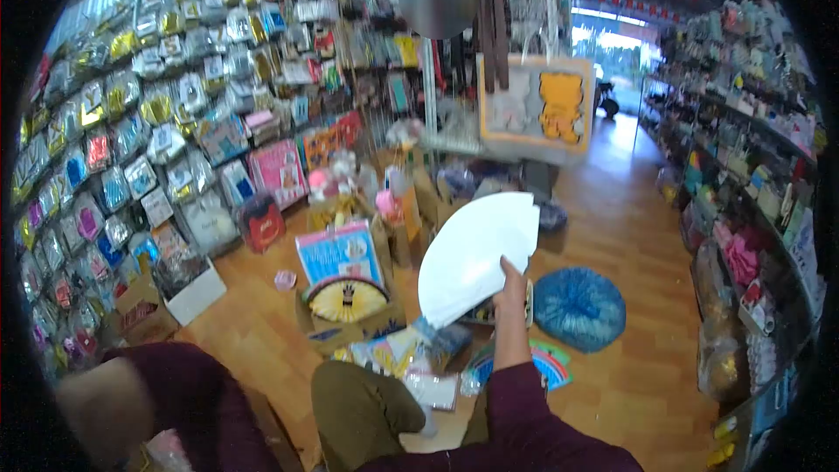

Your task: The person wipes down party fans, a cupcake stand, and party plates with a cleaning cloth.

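My right hand [509, 284] is closed on the lower right part of a white fan [476, 249], its thumb lying across the front. The fan is spread wide, with a stepped right edge, and is held up above the floor. At the lower left, my left hand [109, 415] is smeared by motion and its fingers do not show. Close below it lies a pinkish plastic-wrapped thing [166, 452]. In front of my knees, a cardboard box [350, 328] holds a yellow fan [350, 301] with a dark rim. A rainbow-coloured fan [552, 365] lies partly behind my right forearm.
A blue plastic bag [579, 308] sits on the wooden floor [642, 297] at right. Packed goods [140, 175] cover the left wall, and full shelves [743, 183] line the right. A white box [197, 293] stands at left. A bag with an orange figure [535, 109] hangs ahead.
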A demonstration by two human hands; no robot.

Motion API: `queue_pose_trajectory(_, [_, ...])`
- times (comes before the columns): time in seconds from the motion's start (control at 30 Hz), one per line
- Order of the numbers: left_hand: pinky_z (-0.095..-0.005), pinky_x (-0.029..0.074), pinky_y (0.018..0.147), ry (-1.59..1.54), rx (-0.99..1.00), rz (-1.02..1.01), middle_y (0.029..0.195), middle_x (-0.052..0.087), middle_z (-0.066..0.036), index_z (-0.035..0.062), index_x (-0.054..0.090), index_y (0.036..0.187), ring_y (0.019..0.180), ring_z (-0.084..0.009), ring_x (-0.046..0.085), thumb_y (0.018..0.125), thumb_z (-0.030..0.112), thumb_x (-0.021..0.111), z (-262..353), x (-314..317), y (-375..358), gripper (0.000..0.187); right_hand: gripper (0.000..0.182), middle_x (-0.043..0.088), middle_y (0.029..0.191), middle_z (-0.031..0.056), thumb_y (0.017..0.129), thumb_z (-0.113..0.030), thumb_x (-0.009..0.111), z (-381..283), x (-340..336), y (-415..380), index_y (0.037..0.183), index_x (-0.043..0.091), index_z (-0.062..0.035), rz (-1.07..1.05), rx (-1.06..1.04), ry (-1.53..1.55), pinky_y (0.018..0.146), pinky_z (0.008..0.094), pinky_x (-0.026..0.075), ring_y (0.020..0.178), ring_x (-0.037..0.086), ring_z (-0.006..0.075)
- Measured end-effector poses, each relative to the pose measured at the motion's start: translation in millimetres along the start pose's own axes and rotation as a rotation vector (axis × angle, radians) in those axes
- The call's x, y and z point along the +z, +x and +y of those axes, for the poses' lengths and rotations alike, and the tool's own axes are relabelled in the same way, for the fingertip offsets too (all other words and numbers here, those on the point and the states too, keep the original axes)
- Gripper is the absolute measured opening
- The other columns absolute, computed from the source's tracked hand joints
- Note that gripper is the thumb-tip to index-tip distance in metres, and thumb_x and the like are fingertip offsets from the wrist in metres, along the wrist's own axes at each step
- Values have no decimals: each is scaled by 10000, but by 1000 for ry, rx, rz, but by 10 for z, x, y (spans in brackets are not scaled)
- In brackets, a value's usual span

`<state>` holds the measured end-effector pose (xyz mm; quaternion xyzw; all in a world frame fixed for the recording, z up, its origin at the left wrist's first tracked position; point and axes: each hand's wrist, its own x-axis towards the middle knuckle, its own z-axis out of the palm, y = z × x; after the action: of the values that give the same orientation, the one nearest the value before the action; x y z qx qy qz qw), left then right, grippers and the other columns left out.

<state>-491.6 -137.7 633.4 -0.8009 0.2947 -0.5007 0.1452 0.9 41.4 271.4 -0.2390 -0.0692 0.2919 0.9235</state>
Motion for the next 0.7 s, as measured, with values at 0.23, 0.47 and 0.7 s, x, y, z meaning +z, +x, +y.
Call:
queue_pose_trajectory(0.23, [-267, 380, 778, -344, -1377, 322, 980, 510, -50, 20, 485, 1046, 883, -133, 473, 831, 217, 486, -1445, 1892, -1813, 292, 345, 570, 956, 152, 702, -26, 620, -43, -51, -20, 1006, 506, 91, -245, 242, -68, 718, 382, 485, 819, 574, 274])
queue_pose_trajectory(0.47, [-256, 430, 646, -927, -1778, 417, 950, 522, -67, -1, 413, 1153, 804, -148, 508, 837, 235, 528, -1398, 3238, -2888, 411, 426, 569, 944, 121, 669, -16, 633, -189, 206, -457, 1065, 485, 39, -450, 203, -286, 737, 355, 484, 819, 573, 234])
queue_pose_trajectory(0.7, [-352, 468, 747, -1049, -1768, 729, 1019, 550, -116, -16, 430, 1128, 887, -215, 555, 807, 102, 543, -1095, 3503, -2991, 361, 462, 563, 916, 97, 656, -32, 649, -80, 249, -574, 1076, 464, 23, -566, 207, -464, 728, 308, 494, 810, 576, 195])
